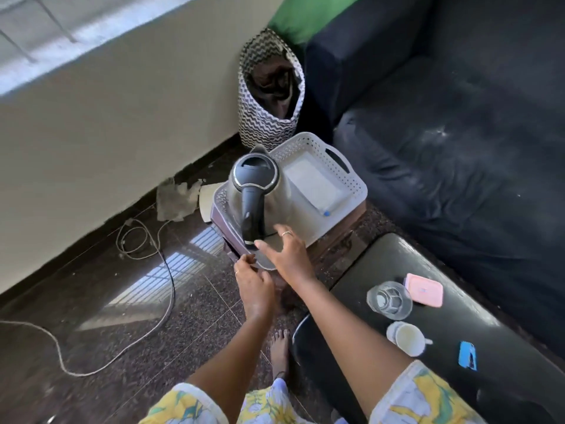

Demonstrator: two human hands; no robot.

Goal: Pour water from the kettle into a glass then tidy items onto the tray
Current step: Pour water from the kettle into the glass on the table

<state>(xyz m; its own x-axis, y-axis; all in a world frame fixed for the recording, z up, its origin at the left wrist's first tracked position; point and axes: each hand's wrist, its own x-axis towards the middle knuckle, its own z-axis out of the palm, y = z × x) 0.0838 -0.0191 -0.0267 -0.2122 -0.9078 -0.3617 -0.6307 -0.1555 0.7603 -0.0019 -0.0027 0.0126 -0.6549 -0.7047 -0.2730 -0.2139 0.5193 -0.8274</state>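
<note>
Kettle (269, 194) is seen upright inside the white perforated tray (354, 179), at its left end; black handle faces the camera, lid is shut. Tray is set on a low stand on the floor, just beside the dark sofa (458, 123).

Right hand (287, 255) is held at the kettle's foot, fingers spread and straight, nothing gripped. Index tip is just beside the handle's lower end; contact cannot be confirmed.

Left hand (255, 289) is placed at the tray's near corner, fingers curled toward the rim. A pinch on the rim is possible, but it cannot be told from this angle.

Glass (389, 299) is stood on the black table (382, 255), well apart from the kettle. A pink lidded box (425, 290) is touching or just beside it, a white cup (408, 338) is near it, and a blue item (467, 354) lies further along.
</note>
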